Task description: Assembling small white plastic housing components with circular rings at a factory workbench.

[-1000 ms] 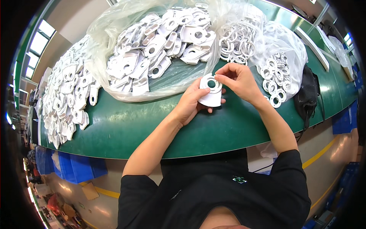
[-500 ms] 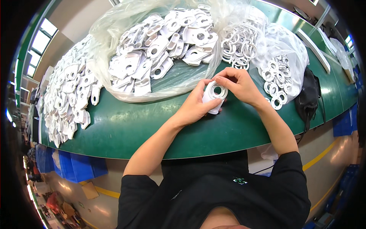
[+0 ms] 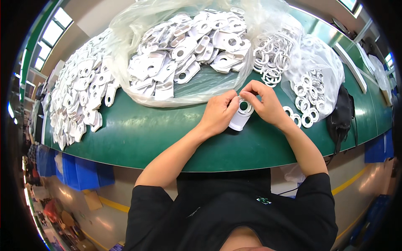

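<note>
Between my two hands, over the front of the green table, is a white plastic housing with a round ring seated around its hole. My left hand grips its left side, thumb and fingers pinched at the far rim. From the other side my right hand has its thumb and bent forefinger pinched on the same far rim, close to the left fingertips. What lies right under the fingertips is hidden.
A clear plastic bag full of similar housings lies open ahead. Loose housings are heaped at the left. White rings spill from another bag at the right, beside a black pouch. Blue bins stand below the table edge.
My left hand has turned, its thumb moving from the ring's near side to the far rim. Both hands now pinch there together. The view has shifted slightly.
</note>
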`<control>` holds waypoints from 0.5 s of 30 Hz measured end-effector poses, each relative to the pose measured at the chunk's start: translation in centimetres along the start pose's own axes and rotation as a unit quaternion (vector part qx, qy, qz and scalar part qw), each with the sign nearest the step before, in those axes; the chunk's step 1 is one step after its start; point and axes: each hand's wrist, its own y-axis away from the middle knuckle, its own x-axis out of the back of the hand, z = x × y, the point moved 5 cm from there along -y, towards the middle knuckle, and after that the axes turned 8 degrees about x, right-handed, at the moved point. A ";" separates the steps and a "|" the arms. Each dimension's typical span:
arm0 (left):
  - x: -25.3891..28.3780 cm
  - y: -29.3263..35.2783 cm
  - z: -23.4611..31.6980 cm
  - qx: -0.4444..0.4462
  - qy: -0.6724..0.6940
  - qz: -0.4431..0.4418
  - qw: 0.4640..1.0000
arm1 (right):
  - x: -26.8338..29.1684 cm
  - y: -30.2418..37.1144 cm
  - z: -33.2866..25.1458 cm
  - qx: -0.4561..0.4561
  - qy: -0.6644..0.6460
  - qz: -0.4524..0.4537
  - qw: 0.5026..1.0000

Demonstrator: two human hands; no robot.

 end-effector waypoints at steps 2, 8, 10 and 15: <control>0.1 0.0 -0.3 -0.002 0.006 0.013 1.000 | -0.1 -0.1 0.0 -0.011 -0.002 -0.001 1.000; -0.6 0.2 -0.1 -0.015 0.140 0.035 0.989 | 0.2 0.0 1.1 -0.050 -0.168 0.110 0.978; -1.4 0.3 0.0 0.021 0.249 -0.041 0.967 | 0.3 0.1 1.7 -0.049 -0.171 0.114 0.978; -0.5 0.4 0.7 0.030 0.318 -0.027 0.947 | -0.1 0.0 0.6 -0.046 -0.133 0.049 0.989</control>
